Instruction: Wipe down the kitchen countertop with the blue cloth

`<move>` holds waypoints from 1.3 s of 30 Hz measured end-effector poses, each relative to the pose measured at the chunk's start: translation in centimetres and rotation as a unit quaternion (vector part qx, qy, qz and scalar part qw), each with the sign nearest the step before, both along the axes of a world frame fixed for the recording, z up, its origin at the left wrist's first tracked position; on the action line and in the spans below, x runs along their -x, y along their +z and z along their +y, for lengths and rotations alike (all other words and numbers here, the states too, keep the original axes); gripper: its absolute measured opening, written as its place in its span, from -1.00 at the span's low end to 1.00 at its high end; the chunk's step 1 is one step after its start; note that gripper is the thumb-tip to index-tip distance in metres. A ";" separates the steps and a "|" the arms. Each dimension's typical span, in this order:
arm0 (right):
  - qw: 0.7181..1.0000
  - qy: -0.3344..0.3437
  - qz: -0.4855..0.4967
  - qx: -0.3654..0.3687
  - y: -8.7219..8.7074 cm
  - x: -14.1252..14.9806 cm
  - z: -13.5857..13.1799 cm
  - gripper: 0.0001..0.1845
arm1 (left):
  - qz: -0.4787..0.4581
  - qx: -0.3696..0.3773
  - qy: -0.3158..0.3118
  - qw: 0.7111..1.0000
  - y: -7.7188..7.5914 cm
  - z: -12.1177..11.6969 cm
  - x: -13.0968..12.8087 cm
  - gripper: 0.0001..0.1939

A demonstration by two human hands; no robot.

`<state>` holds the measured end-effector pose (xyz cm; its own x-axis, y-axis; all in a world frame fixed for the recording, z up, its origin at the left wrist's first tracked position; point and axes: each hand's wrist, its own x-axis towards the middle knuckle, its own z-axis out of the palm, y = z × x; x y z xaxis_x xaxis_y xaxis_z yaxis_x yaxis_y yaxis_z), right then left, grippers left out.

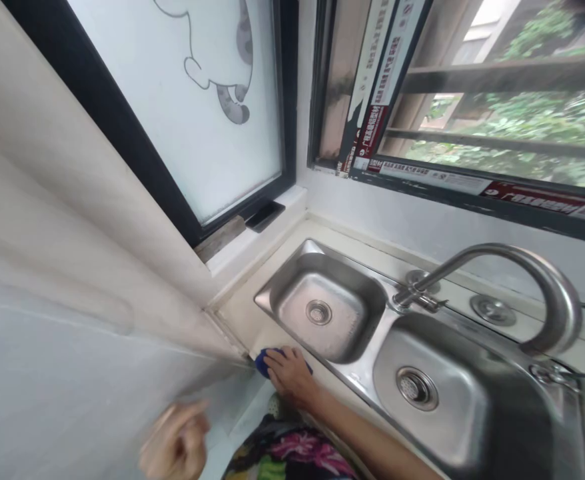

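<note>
My right hand [291, 377] presses a blue cloth [262, 363] flat onto the pale countertop [237, 313], at the front left corner of the sink. Its fingers are closed over the cloth, so only the cloth's edges show. The left basin [292, 300] of the steel sink lies just beyond this hand. My left hand [175, 440] hangs in the air at the lower left, away from the counter. It is blurred by motion and looks loosely curled, with nothing visible in it.
A second basin [452, 427] lies to the right, with a curved steel faucet [537, 260] arching over it. A round metal drain strainer [492, 310] rests behind the sink. Walls and window frames close in the corner. A small black tray-like object [265, 215] sits on the left sill.
</note>
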<state>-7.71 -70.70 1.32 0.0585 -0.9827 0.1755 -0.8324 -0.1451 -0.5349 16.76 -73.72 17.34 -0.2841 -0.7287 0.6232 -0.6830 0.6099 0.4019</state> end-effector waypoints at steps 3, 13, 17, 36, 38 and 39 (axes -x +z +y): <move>0.990 -0.079 -0.108 0.041 -1.0 0.5 2.9 -0.57 | -0.122 -0.152 -0.096 0.976 -3.0 0.0 5.0 -0.68; 0.937 -0.195 -0.289 0.010 -2.5 3.7 4.9 -0.54 | -0.143 -0.429 -0.054 0.890 -13.2 1.6 10.9 -0.55; 0.947 -0.188 -0.259 -0.039 -2.4 4.4 5.0 -0.46 | -0.030 -0.435 -0.091 0.895 -14.3 2.1 11.1 -0.57; 0.915 -0.207 -0.345 0.027 2.9 5.2 6.9 -0.66 | 0.198 -0.446 -0.127 0.864 -12.6 3.0 11.3 -0.58; 0.934 -0.226 -0.275 0.034 2.3 5.3 7.4 -0.66 | 0.140 -0.441 -0.117 0.879 -13.2 2.4 11.6 -0.61; 0.945 -0.234 -0.226 0.031 1.8 5.4 7.7 -0.66 | 0.100 -0.433 -0.111 0.889 -13.6 2.2 11.6 -0.62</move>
<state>-13.08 -62.98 3.13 -0.4752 -0.8691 0.1369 -0.5016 0.1398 -0.8537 5.12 -71.54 3.75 -0.4274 -0.8995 -0.0909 -0.4464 0.1226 0.8864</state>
